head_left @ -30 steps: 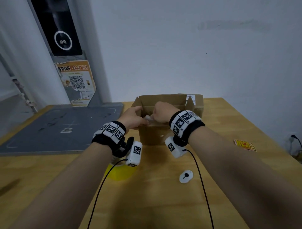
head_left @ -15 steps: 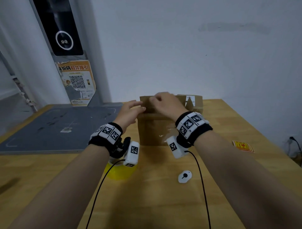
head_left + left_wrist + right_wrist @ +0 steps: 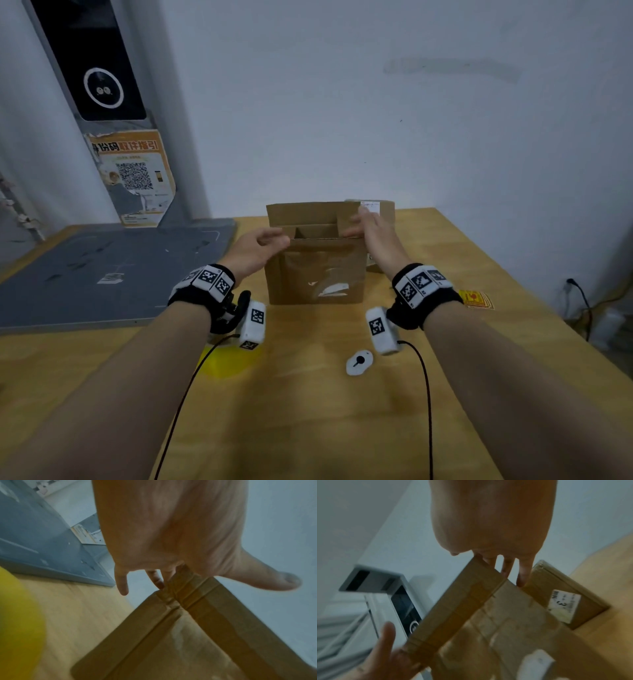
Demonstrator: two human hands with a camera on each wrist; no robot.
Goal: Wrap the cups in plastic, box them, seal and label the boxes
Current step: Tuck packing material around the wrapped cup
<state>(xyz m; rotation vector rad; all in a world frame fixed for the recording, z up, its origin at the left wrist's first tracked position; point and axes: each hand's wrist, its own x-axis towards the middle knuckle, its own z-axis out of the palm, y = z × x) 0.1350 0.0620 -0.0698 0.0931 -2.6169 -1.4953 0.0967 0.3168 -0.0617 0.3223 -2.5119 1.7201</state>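
Presently, head view: a cardboard box stands upright on the desk, its top flaps not yet closed and the rear flap raised. Left hand is at the box's upper left edge, fingers loosely curled; whether they pinch the flap cannot be told from here. Right hand lies flat against the box's upper right edge, fingers straight. A second box, bearing a white label, sits just behind the first on its right. A white round tag lies on the desk in front of the box, a yellow object in front and to its left.

Left wrist view: left hand hangs over the box's corner, fingers spread and relaxed, gripping nothing; two fingertips touch the flap edge.

Right wrist view: right hand has straight fingers pressed along the flap's end, holding nothing. The labelled box stands directly beyond.

Judgement: flap closure is in hand. The box lies between both hands, equally near each; the raised rear flap runs left to right and must fold toward the person
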